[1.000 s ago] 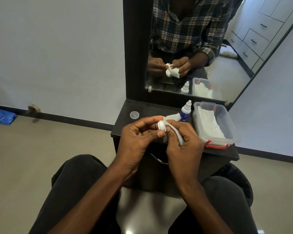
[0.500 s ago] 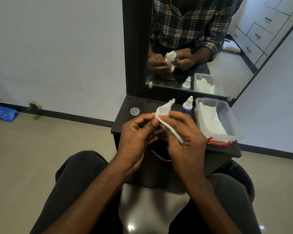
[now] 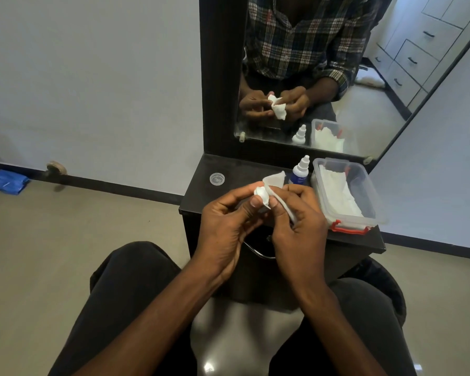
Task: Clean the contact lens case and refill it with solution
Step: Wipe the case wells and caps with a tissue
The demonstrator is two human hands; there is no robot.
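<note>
Both hands are raised in front of the dark vanity top (image 3: 244, 172). My left hand (image 3: 228, 221) pinches a small lens case piece between thumb and fingers; it is wrapped in a white tissue (image 3: 263, 196) and almost wholly hidden. My right hand (image 3: 296, 229) grips the same tissue, thumb pressed on the wad, with a strip running down through its fingers and a loose corner sticking up. A clear round cap (image 3: 217, 178) lies alone on the vanity top's left side. The solution bottle (image 3: 299, 170), white with a blue label, stands upright behind my hands.
A clear plastic box (image 3: 369, 213) with red clips holds white tissues at the right of the vanity top. A mirror (image 3: 364, 109) stands behind and reflects my hands. My knees flank the cabinet. A blue packet (image 3: 7, 181) lies on the floor far left.
Both hands have kept turning the tissue on the case piece. The wad, briefly hidden between the fingers, shows again at my left thumb, and the tissue's loose corner sits lower.
</note>
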